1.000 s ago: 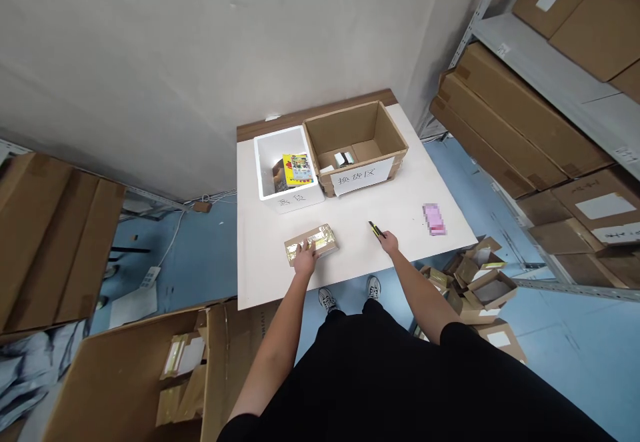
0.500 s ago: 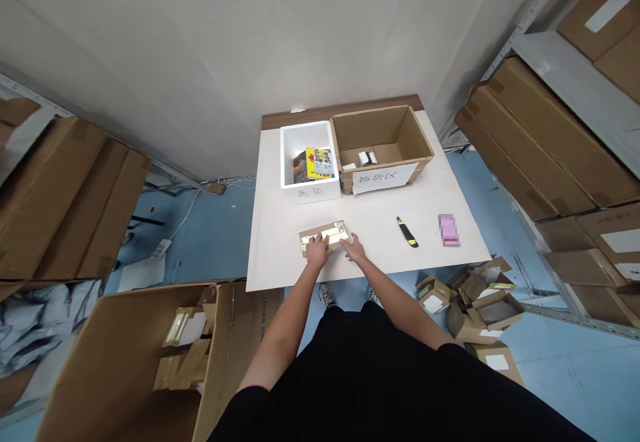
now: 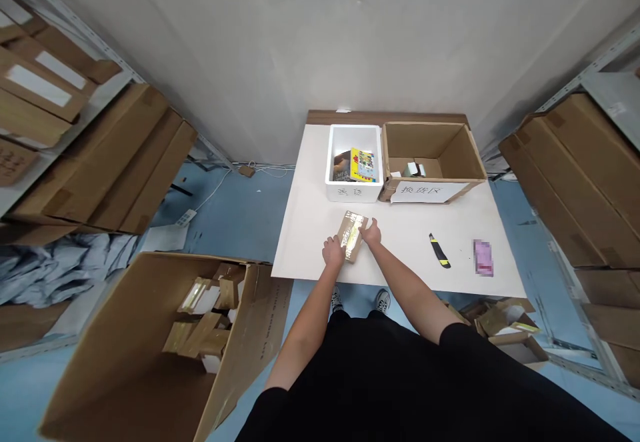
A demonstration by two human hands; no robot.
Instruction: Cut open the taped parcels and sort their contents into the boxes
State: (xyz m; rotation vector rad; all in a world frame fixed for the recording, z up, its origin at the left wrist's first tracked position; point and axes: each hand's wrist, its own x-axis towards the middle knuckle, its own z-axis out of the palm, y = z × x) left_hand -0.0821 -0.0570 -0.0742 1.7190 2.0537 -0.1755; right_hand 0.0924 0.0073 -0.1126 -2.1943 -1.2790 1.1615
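A small flat cardboard parcel (image 3: pixel 352 234) with shiny tape along its top lies on the white table (image 3: pixel 310 242), turned so its long side points away from me. My left hand (image 3: pixel 333 251) grips its near left edge. My right hand (image 3: pixel 371 232) holds its right side. A yellow and black box cutter (image 3: pixel 440 251) lies on the table to the right, apart from both hands.
A white foam box (image 3: pixel 354 190) with a colourful item and a labelled brown carton (image 3: pixel 433 162) stand at the table's back. A pink blurred item (image 3: pixel 483 257) lies at right. A large open carton (image 3: pixel 145 349) of parcels stands at lower left. Opened small boxes (image 3: pixel 505 329) litter the floor at right. Shelves of cartons flank both sides.
My right hand let go of the box cutter and came over to the parcel. Both hands have turned the parcel from lying crosswise to pointing away from me.
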